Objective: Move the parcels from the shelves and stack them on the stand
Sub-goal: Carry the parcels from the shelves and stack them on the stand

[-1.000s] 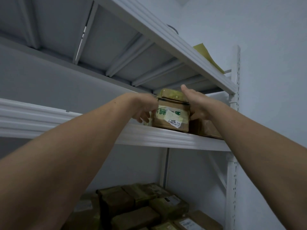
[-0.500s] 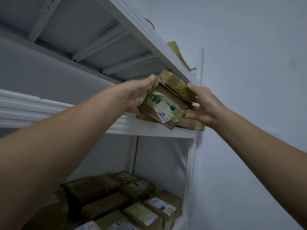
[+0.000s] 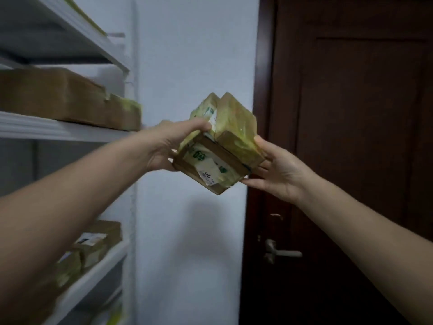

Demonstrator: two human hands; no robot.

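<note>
Left hand (image 3: 171, 146) grips parcels (image 3: 220, 146), right hand (image 3: 278, 172) props them, fingers straight | midair, tilted, clear of shelf (image 3: 70, 133), near door (image 3: 351, 113) | risk: tilt lets top parcel slide off

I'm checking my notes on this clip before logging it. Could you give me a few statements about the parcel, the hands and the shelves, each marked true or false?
1. The held parcel rests on a shelf. False: it is in the air, to the right of the shelves, in front of the white wall.
2. Both the left hand and the right hand touch it. True.
3. The door is dark brown and has a metal handle. True.
4. The middle shelf holds no parcels. False: brown parcels lie on it.
</note>
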